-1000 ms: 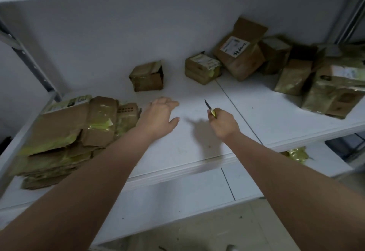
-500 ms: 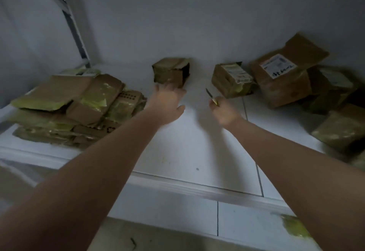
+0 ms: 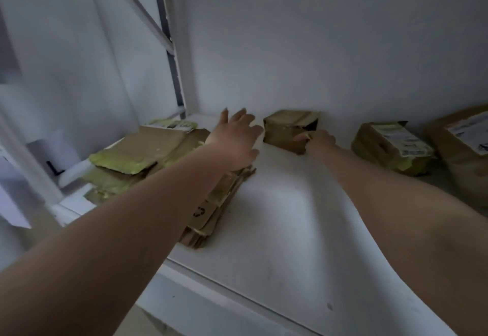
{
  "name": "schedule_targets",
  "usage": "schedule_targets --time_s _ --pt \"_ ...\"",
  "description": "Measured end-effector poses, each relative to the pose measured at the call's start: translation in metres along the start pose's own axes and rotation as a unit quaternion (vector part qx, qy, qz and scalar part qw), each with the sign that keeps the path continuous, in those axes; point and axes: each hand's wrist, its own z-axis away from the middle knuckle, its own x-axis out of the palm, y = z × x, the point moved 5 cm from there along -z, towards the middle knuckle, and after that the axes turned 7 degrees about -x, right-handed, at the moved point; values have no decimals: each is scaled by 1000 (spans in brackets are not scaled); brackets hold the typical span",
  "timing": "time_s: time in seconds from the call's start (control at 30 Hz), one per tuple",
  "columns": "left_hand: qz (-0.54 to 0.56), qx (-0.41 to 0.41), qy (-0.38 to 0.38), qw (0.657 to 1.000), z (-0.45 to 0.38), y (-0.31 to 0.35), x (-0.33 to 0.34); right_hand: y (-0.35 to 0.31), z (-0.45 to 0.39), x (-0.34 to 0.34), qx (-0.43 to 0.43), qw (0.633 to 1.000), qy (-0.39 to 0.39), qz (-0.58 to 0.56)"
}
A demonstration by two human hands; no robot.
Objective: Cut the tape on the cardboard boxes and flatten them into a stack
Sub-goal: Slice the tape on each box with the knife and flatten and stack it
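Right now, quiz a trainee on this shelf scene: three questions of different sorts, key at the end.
1. True or false: the left hand grips the small box.
2. Which lies under the left forearm? A) flattened stack B) labelled box C) nothing
3. Fill in: the right hand is at the small box's ____ side.

Key: 1 false, it is open beside the box; 2 A; 3 right.
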Motion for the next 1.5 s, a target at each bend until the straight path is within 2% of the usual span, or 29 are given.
schedule_targets --time_s 0.1,0.23,0.37,0.47,0.63,0.77,0.9,0.97,1.07,1.13,1.2,1.3,1.4,1.5 --pt "-7 3 -6 1000 -4 -4 6 1 -10 9 9 1000 1 -21" --pt "-4 7 -4 1000 -2 -1 11 -2 2 7 -54 994 19 -95" --pt "9 1 -18 1000 9 17 14 2 48 -6 -110 982 36 -151" --pt "35 -9 -20 999 23 43 7 13 86 -26 -113 975 54 -182" --pt "141 -18 -7 990 46 104 -14 23 140 -71 -131 965 50 -224" --pt "189 -47 17 981 62 148 -30 15 175 -106 -165 964 35 -204" --pt "251 -89 64 962 78 172 -45 13 199 -121 -180 962 1 -206" --pt "325 -104 63 938 88 172 -54 19 203 -132 -171 958 56 -221" --pt "466 -152 64 869 105 160 -61 41 207 -143 -122 966 139 -182" --pt "482 -223 -5 847 120 151 -49 56 210 -137 -93 980 122 -128" --pt "453 -293 -70 839 135 139 -30 73 217 -123 -55 992 76 -82" --pt "413 -306 -46 857 144 124 -24 98 222 -96 -24 997 17 -67" --pt "327 -228 -3 917 135 134 -37 115 228 -82 -8 997 2 -81" --pt "221 -164 -26 961 124 151 -39 119 236 -74 -36 993 -2 -113"
